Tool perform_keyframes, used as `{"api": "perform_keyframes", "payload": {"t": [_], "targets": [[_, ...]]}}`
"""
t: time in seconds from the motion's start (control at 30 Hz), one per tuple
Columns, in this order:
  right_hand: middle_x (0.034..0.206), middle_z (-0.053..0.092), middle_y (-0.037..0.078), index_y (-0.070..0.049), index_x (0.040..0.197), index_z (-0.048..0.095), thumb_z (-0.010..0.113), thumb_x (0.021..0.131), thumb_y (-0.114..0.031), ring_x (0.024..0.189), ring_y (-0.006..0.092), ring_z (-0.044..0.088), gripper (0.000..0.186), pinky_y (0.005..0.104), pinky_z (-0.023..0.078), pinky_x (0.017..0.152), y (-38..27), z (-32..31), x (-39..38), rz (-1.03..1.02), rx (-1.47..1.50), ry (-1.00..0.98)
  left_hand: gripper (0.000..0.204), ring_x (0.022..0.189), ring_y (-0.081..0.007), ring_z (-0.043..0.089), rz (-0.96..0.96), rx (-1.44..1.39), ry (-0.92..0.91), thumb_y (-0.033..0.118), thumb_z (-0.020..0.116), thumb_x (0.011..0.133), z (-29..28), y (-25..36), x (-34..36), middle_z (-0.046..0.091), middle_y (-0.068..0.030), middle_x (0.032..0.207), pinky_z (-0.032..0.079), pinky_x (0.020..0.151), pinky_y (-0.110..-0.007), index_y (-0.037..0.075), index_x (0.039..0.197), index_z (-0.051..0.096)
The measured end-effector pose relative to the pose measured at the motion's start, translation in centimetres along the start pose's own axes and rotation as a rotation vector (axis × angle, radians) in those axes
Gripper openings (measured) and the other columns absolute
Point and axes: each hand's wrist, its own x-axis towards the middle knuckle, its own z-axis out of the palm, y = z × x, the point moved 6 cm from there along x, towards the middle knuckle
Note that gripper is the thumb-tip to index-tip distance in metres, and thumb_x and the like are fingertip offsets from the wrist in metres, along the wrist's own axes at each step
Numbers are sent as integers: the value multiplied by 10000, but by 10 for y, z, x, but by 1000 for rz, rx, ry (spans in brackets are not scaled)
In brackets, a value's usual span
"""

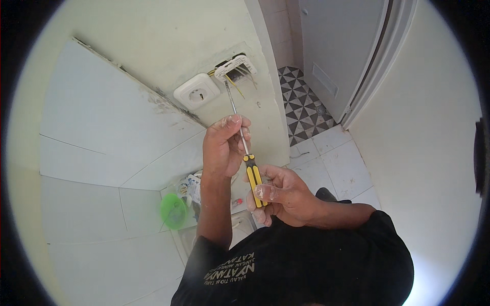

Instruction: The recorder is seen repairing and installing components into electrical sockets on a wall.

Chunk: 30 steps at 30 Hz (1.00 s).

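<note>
A screwdriver [253,176] with a yellow and black handle and a long metal shaft points up toward the wall. My right hand [286,196] is closed round its handle. Higher up, the fingers of my left hand [224,140] pinch the shaft. The tip reaches the lower left edge of a white mounting frame [235,68], which sits tilted at an opening in the wall. Yellow and pale wires [237,87] stick out below the frame. Just left of it is a white round-faced wall socket [196,92]. Whether the tip sits in a screw is too small to tell.
Large white tiles [112,112] cover the wall at left, with a rough upper edge. Low down stand a green plastic bowl [174,211] and a bag of small items [191,188]. A grey door [342,46] and patterned floor tiles [301,107] are at the right.
</note>
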Motion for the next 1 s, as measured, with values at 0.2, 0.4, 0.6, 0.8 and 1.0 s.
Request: {"api": "perform_keyframes", "payload": {"t": [0.2, 0.4, 0.6, 0.8, 1.0], "targets": [[852, 619, 190, -16, 1230, 424, 566, 960, -195, 628, 188, 634, 354, 279, 533, 537, 1, -1, 0, 2, -1, 10, 197, 487, -106, 585, 1, -7, 9, 145, 565, 937, -2, -2, 0, 644, -91, 679, 468, 451, -206, -34, 899, 639], [854, 622, 190, 2, 1257, 413, 550, 963, -188, 631, 196, 637, 376, 288, 537, 536, 3, -4, 0, -12, -1, 13, 197, 504, -109, 601, -5, -19, -13, 153, 576, 936, 0, -1, 1, 644, -89, 677, 477, 457, -207, -25, 877, 639], [885, 634, 181, 16, 1311, 391, 439, 986, -187, 637, 205, 643, 387, 302, 540, 541, 6, -2, 2, -24, 190, -42, 229, 464, -93, 555, 44, 221, 162, 206, 628, 918, -3, 4, 2, 619, -66, 642, 419, 422, -202, -11, 844, 633], [902, 637, 173, 7, 1314, 406, 441, 974, -186, 650, 204, 650, 393, 305, 532, 544, 8, 1, 1, 24, 142, -98, 232, 427, -88, 500, -30, 218, 203, 206, 627, 916, -3, 2, 6, 607, -59, 622, 393, 422, -205, -11, 833, 633], [892, 651, 181, -29, 1126, 565, 519, 936, -238, 676, 280, 652, 286, 368, 533, 619, -9, -11, -9, 108, -943, -69, 184, 566, -111, 558, 92, 219, 112, 180, 604, 918, -6, -2, -14, 633, -87, 764, 418, 480, -230, 0, 887, 618]]}}
